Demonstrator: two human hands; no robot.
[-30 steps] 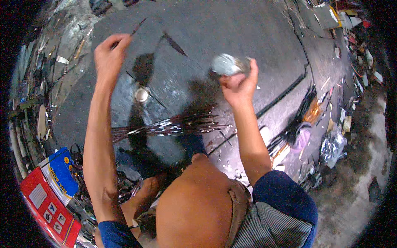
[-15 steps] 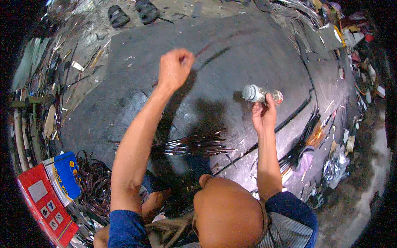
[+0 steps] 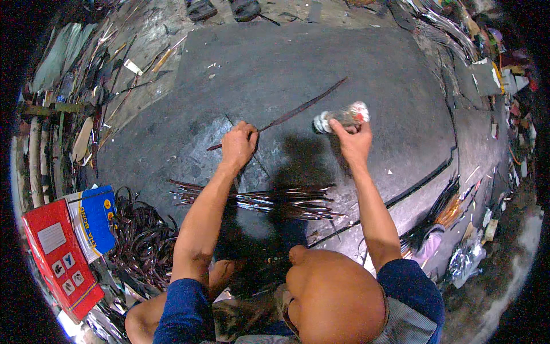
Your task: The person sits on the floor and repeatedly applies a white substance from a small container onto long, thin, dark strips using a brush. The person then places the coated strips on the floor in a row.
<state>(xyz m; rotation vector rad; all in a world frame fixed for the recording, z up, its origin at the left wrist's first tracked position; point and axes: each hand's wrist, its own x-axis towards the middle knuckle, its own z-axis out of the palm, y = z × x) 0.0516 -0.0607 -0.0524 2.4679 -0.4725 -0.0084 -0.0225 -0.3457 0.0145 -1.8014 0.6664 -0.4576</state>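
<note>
My left hand (image 3: 239, 146) is lowered to the dark grey mat (image 3: 258, 57), its fingers closed on a long, thin reddish-brown strip (image 3: 309, 104). The strip slants from the near left of that hand up to the far right, its far end free. In my right hand (image 3: 356, 143), thumb and fingers grip a small cylindrical container (image 3: 346, 117) above the mat. A whitish, crusted end of it points left; the other end shows white and red. Between my forearms lies a bundle of shiny dark strips (image 3: 275, 202).
Left of me are a tangled coil of dark strips (image 3: 143, 229), a red package (image 3: 60, 258) and a blue-and-white package (image 3: 94, 221). Black sandals (image 3: 245, 8) sit at the far edge. Scraps and a clear plastic bag (image 3: 465, 258) lie to the right.
My left hand has come down and nearer with the strip, which was blurred by motion before. My right hand has shifted slightly left, and the container has tilted the other way.
</note>
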